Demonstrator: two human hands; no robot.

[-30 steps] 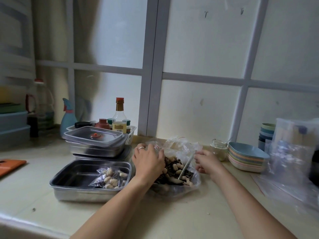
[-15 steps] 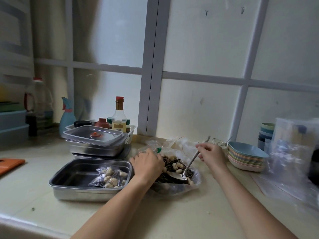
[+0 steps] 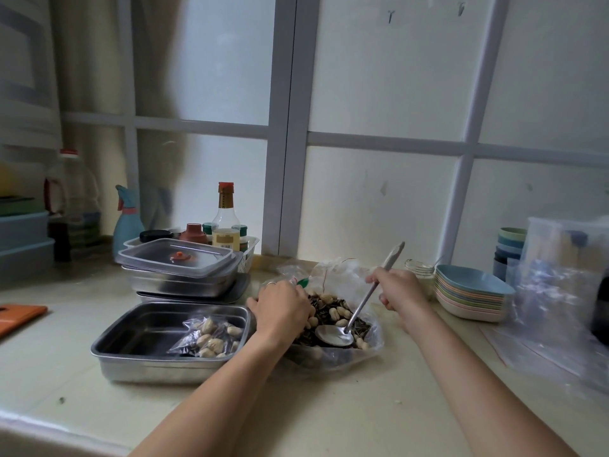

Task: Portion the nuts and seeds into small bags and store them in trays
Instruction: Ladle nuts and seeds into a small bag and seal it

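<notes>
No legible text; sauce bottle label blurred.

Stack of pastel plates, small glass jar, sauce bottle, blue spray bottle, orange board

Window: frosted panes in a white frame, 12 o'clock.
Curtain: pale, blurred, 10 o'clock.
Counter: cream worktop, 6 o'clock.
Light: soft daylight.

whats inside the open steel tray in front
One small clear bag of pale nuts and dark seeds lies in the right part of the open steel tray; the rest shows bare metal. The tray floor under the bag is covered.
</notes>
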